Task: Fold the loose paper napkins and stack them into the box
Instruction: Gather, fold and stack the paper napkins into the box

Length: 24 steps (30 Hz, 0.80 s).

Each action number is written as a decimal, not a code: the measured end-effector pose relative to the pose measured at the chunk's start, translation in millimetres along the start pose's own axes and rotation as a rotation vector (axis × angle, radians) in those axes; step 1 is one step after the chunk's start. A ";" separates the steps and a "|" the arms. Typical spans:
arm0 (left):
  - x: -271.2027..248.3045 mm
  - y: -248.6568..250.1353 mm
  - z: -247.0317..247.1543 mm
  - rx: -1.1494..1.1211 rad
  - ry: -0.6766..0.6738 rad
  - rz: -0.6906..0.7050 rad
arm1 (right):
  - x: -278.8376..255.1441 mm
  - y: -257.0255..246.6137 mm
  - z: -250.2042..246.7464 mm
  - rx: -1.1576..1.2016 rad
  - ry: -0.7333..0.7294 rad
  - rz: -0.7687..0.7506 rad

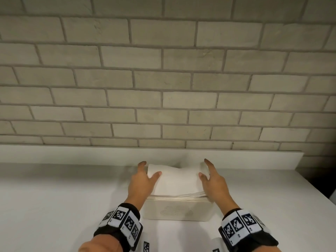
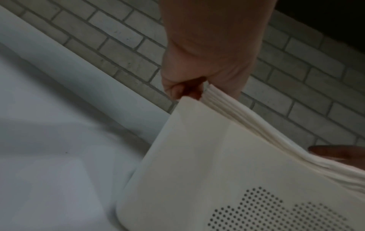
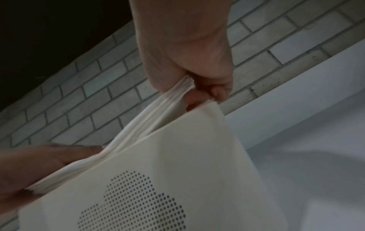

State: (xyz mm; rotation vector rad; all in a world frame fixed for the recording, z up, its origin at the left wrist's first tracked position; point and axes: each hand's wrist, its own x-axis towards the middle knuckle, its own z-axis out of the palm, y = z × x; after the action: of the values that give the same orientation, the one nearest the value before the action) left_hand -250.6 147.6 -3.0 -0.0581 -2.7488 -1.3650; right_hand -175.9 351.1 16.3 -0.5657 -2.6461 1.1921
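A stack of folded white napkins [image 1: 179, 180] lies on top of a cream box [image 1: 174, 210] with a dotted cloud pattern, and its layers stick out above the rim. My left hand [image 1: 142, 180] holds the stack's left edge, thumb on top and index finger stretched along the far side. My right hand [image 1: 213, 180] mirrors it on the right edge. In the left wrist view the left hand's [image 2: 207, 54] lower fingers curl in at the box [image 2: 197, 156] corner under the napkin layers [image 2: 247, 121]. In the right wrist view the layers [image 3: 150, 117] run into the right hand [image 3: 187, 46] above the box [image 3: 177, 148].
The box stands on a white counter [image 1: 63, 197] close to a low white ledge [image 1: 91, 154] below a grey brick wall [image 1: 163, 79]. The counter ends at the right [image 1: 323, 193], with a dark gap beyond it.
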 end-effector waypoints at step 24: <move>21.8 -17.2 -34.5 0.835 -0.631 0.109 | 16.6 33.0 -24.2 -0.394 -0.510 0.102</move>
State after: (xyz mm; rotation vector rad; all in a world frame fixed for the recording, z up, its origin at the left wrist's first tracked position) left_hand -271.9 109.7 5.9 -0.6636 -3.4974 -0.0728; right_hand -174.5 394.3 7.7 -0.5115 -3.3647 0.9366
